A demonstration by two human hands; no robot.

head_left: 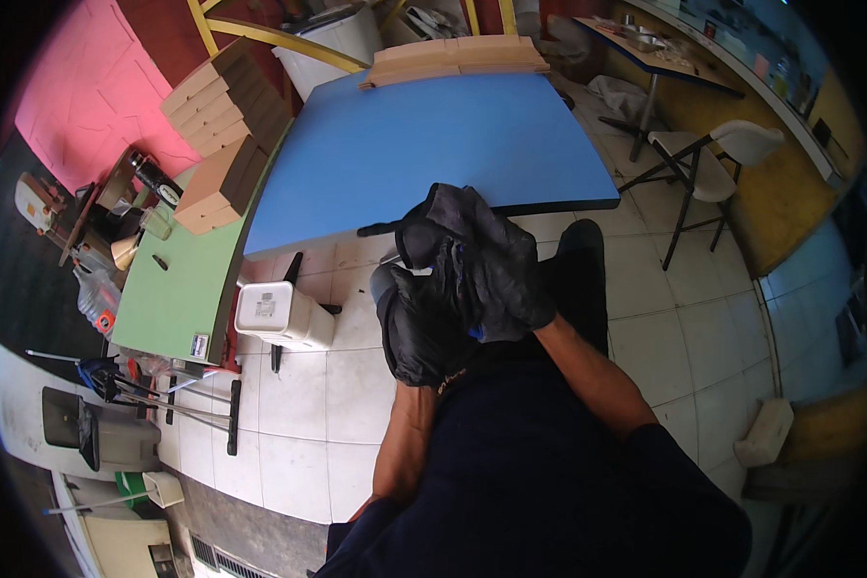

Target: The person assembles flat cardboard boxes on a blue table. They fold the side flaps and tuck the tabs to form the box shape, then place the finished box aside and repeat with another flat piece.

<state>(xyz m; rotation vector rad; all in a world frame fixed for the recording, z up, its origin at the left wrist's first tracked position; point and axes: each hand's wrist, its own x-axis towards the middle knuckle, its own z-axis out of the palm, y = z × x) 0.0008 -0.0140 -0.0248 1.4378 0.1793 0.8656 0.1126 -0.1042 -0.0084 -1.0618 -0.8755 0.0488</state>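
My left hand (419,332), in a loose black glove, is raised in front of my body with its fingers curled. Against it presses my right hand (506,275), also in a black glove, bent over the left fingertips. Bunched dark fabric with small blue patches shows between the two hands. What the fingers hold is hidden in the folds. A short dark stub (378,229) sticks out leftward beside the gloves, near the table's front edge; its kind is unclear. Just beyond my hands stands a blue-topped table (424,135).
Flat cardboard (458,60) lies along the table's far edge. Stacked cardboard boxes (223,188) stand on a green table (178,289) at left. A white lidded bucket (284,313) is on the tiled floor below. At right stands a folding chair (708,164).
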